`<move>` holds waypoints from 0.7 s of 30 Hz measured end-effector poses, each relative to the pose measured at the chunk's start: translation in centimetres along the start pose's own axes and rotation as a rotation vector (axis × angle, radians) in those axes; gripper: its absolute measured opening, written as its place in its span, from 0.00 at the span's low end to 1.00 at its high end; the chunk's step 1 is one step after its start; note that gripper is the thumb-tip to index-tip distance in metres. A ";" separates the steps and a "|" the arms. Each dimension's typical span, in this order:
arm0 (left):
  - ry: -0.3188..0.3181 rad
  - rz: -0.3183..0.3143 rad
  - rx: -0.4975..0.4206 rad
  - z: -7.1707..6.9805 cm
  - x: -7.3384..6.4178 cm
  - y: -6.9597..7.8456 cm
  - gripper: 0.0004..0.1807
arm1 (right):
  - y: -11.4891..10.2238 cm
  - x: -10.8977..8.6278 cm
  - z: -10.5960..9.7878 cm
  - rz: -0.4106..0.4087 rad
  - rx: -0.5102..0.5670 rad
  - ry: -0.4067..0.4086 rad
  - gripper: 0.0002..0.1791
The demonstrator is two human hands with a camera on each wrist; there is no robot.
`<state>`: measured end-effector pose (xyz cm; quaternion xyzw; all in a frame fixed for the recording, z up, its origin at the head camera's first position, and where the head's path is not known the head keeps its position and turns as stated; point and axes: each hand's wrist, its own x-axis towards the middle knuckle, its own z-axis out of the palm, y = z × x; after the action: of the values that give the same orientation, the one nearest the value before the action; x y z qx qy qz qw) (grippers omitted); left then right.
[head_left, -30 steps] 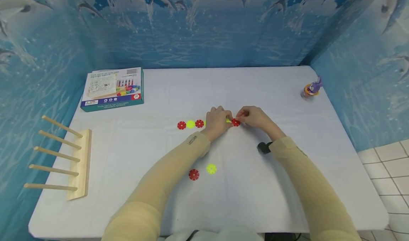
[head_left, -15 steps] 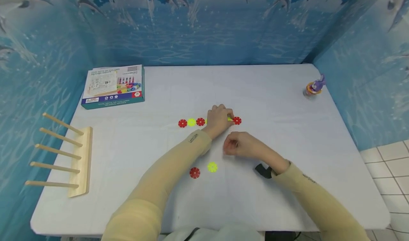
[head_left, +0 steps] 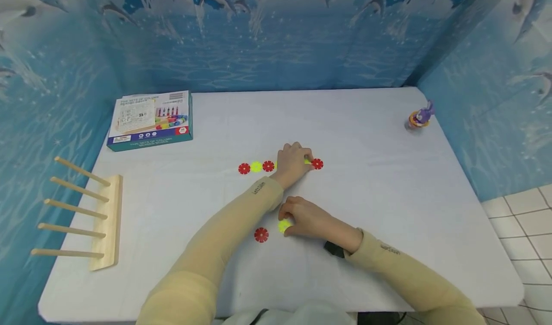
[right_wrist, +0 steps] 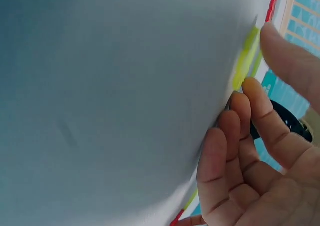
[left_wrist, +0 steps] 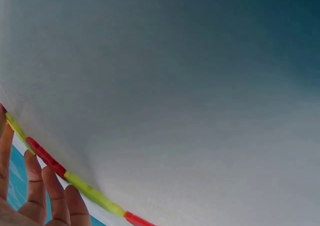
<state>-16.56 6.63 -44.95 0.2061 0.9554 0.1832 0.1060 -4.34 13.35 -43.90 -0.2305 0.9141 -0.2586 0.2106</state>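
Observation:
A row of red and yellow snowflake discs crosses the table, with a red disc point(head_left: 244, 168) at its left end and a red end disc point(head_left: 317, 164) at its right. My left hand point(head_left: 293, 164) lies over the row and pinches the yellow disc point(head_left: 307, 161) beside that red end one. In the left wrist view, several fingers touch the edge of the row. Nearer to me, my right hand point(head_left: 308, 217) has thumb and index finger round a loose yellow disc point(head_left: 284, 226), also seen in the right wrist view as a yellow disc point(right_wrist: 245, 58). A loose red disc point(head_left: 261, 235) lies left of it.
At the table's left stands a wooden rack point(head_left: 111, 222) with several pegs sticking out leftward. A boxed toy set point(head_left: 151, 121) lies at the back left. A small purple figure point(head_left: 421, 116) stands at the back right. Blue dolphin-print curtains point(head_left: 276, 52) surround the white table point(head_left: 388, 138).
My right hand has left the red end disc and come down and left to the loose yellow disc. The left hand stays on the row.

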 end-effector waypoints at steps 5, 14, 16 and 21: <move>0.005 0.002 -0.012 0.1 0.1 0.0 0.09 | -0.2 0.0 0.0 0.053 0.001 -0.020 0.15; 0.006 -0.001 -0.031 0.3 0.1 -0.2 0.09 | 0.0 -0.3 -0.5 0.079 0.094 -0.063 0.13; 0.009 0.002 -0.041 0.3 0.1 -0.1 0.08 | 0.7 -0.5 -1.1 0.075 0.135 -0.078 0.11; 0.013 -0.006 -0.039 0.3 0.0 0.1 0.08 | 3.6 -0.8 -3.8 0.127 0.243 -0.084 0.06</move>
<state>-16.48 6.82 -45.23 0.1997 0.9530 0.2026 0.1045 -6.76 17.97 -42.76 -0.1555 0.8793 -0.3434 0.2910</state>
